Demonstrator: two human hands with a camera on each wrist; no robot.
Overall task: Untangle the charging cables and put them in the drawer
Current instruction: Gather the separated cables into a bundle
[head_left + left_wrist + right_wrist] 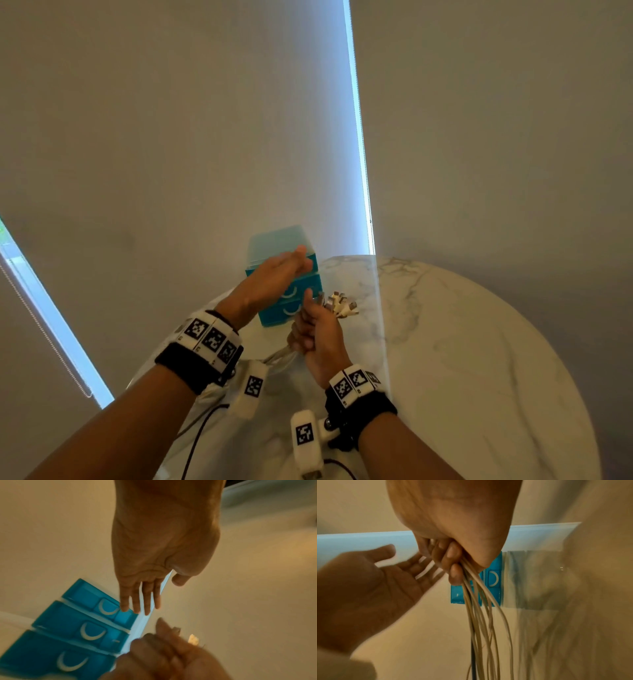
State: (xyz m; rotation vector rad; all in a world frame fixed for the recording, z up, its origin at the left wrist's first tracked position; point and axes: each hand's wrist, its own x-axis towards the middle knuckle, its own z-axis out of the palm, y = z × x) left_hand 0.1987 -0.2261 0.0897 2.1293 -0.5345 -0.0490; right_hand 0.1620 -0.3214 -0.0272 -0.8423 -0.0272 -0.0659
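Observation:
My right hand (317, 329) grips a bundle of white charging cables (481, 604) in its fist; their plugs (340, 303) fan out above my thumb, and the strands hang down below my fingers (453, 566). A small blue drawer unit (291, 294) with three shut drawers and white crescent handles stands on the table behind my hands. My left hand (281, 270) is stretched out flat in front of the unit's top drawer (96, 601), fingers (135, 600) straight, holding nothing. Whether it touches the drawer I cannot tell.
The round white marble table (462, 359) extends to the right. A wall and roller blinds (308, 137) stand close behind the drawer unit. Black wires from the wrist cameras (195, 442) trail over the table's near edge.

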